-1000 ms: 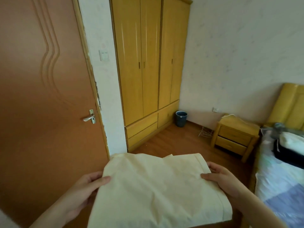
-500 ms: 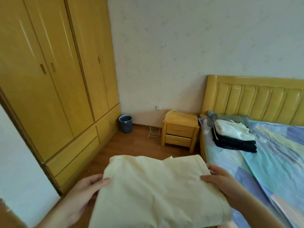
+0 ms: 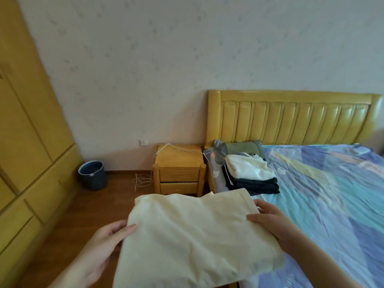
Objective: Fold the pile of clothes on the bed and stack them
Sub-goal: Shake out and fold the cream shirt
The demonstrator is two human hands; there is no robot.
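Room: pale wall, yellow wardrobe (image 3: 31, 142) on the left, nightstand (image 3: 178, 173) beside the bed (image 3: 332, 194).
Stack: white and dark folded clothes (image 3: 250, 175) near the headboard (image 3: 291, 117).
Cream garment (image 3: 191, 235): folded, held in the air over the bed's near edge.
Left hand (image 3: 101, 248): thumb on top, fingers hidden beneath, gripping the left edge.
Right hand (image 3: 272, 221): fingers curled round the right edge.

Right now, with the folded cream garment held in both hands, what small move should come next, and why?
Probably carry the cream garment forward and right toward the stack of folded clothes on the bed. It looks fully folded, the left hand and right hand grip its sides, and the stack lies ahead.
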